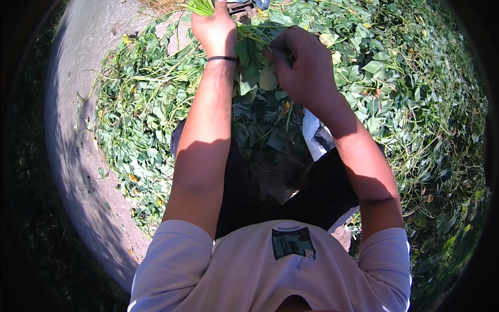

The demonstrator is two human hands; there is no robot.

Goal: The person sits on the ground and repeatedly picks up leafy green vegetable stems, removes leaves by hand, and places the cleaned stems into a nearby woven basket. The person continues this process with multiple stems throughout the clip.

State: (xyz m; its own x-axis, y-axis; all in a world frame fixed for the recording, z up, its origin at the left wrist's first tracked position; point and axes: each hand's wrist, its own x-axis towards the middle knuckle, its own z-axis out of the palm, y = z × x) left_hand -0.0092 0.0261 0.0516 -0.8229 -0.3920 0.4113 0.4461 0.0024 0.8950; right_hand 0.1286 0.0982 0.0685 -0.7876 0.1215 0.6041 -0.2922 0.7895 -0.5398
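Note:
My left hand (214, 33), with a dark band at its wrist, grips a bunch of green leaf stems (200, 7) near the top edge of the view. More thin stems (251, 33) stretch from that fist across to my right hand (306, 64). The thumb and fingers of my right hand pinch these stems at their right end. Broad green leaves (246, 56) dangle between the two hands. Below and around lies a large heap of cut leafy vines (144, 105), which look like sweet potato vines.
Pale concrete ground (89, 163) runs along the left, with scattered leaf bits. A white plastic bag (312, 134) lies by my right knee. At the top are straw-like bristles (161, 4) and a partly cut-off blue item (262, 4). Vines continue far right (432, 117).

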